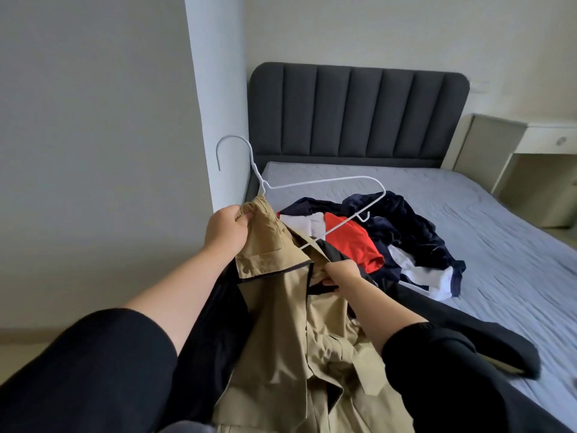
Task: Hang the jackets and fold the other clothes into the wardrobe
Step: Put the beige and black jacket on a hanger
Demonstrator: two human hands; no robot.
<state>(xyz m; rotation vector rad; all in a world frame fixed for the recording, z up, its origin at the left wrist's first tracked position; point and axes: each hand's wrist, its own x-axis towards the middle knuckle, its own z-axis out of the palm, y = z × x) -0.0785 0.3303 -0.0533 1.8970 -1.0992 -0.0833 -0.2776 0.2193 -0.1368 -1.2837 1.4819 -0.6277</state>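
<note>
The left hand (226,231) pinches the shoulder of the beige jacket (299,332), held above the bed (499,220); the right hand (340,275) grips its collar; slide the white hanger (315,195) fully under both shoulders.

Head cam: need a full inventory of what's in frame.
jacket: 1, khaki with dark lining, held up, centre foreground
hanger: 1, white wire, one end tucked into the jacket's shoulder, hook up
clothes pile: 1, navy, red and white, on the mattress
black garment: 1, black, mattress's near edge
mattress: 1, grey-blue, under the clothes
headboard: 1, dark grey, padded, far end
bedside unit: 1, cream, right of the mattress
left hand: 1, grips the jacket's shoulder
right hand: 1, pinches the jacket near its collar
sleeves: 2, black, pushed up both arms
</note>
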